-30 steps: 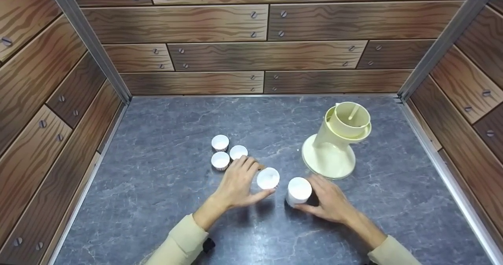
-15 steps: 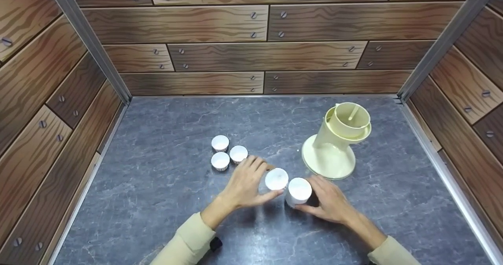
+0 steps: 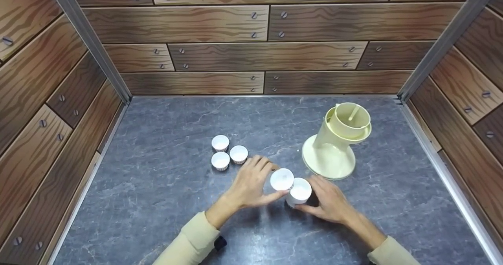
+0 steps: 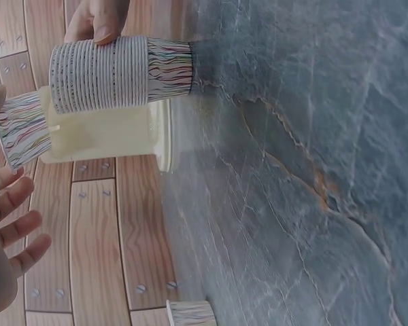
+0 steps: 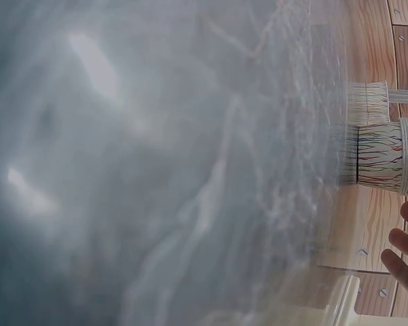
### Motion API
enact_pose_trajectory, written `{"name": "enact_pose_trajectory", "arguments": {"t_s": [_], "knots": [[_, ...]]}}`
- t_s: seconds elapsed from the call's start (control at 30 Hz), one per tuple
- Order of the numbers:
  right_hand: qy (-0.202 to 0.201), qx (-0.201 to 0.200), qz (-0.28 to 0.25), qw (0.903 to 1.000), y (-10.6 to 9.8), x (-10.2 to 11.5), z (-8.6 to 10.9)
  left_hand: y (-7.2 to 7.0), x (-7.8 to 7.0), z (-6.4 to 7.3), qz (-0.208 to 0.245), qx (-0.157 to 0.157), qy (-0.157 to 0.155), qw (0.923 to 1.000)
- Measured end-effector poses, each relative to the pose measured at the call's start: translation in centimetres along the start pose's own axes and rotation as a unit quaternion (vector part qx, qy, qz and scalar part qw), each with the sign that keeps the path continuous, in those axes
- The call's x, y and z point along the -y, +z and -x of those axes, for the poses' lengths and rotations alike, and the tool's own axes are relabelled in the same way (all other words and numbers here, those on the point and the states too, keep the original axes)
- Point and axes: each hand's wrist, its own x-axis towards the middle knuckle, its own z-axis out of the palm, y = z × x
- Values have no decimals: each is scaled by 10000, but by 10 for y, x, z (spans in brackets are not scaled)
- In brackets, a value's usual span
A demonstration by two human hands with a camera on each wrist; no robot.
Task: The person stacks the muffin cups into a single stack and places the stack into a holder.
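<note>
My left hand (image 3: 251, 182) holds one white paper cup (image 3: 281, 180) between thumb and fingers, raised and slightly tilted beside the stack. In the left wrist view this cup (image 4: 24, 129) shows coloured wavy lines on its side. My right hand (image 3: 328, 198) grips a tall stack of nested paper cups (image 3: 299, 192) standing on the table, thumb on the near side. Many close rims show on the stack (image 4: 102, 75) in the left wrist view, with the same wavy pattern at its foot. From above, the single cup's rim overlaps the stack's left edge.
Three paper cups (image 3: 239, 154) stand grouped left of my left hand. Behind my right hand is a cream plastic stand (image 3: 330, 159) with a round base and an open cylinder on top. Wood-patterned walls (image 3: 220, 57) enclose the dark marbled table (image 3: 165, 147).
My left hand has moved right with the single cup, closing the gap to the stack. The right hand and its stack have stayed in place.
</note>
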Motion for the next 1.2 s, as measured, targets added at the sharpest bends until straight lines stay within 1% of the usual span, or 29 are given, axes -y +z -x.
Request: {"name": "enact_pose_trajectory", "arguments": {"t_s": [0.2, 0.5, 0.6, 0.8, 1.03, 1.2], "knots": [[32, -20, 32, 10000, 1, 0, 1, 2, -4, -3, 177, 36, 17, 9998], [-25, -47, 74, 10000, 1, 0, 0, 5, -11, -8, 220, 27, 159, 9996], [-45, -70, 62, 9999, 0, 0, 0, 7, -13, -9, 296, 39, 211, 9993], [-67, -75, 60, 9999, 1, -1, 0, 11, -17, -12, 377, 78, 247, 9990], [-99, -75, 99, 9999, 1, -1, 0, 16, -21, -12, 373, 201, 288, 9987], [-13, -42, 87, 10000, 1, -1, 1, 19, -23, -12, 394, 340, 239, 9984]]}}
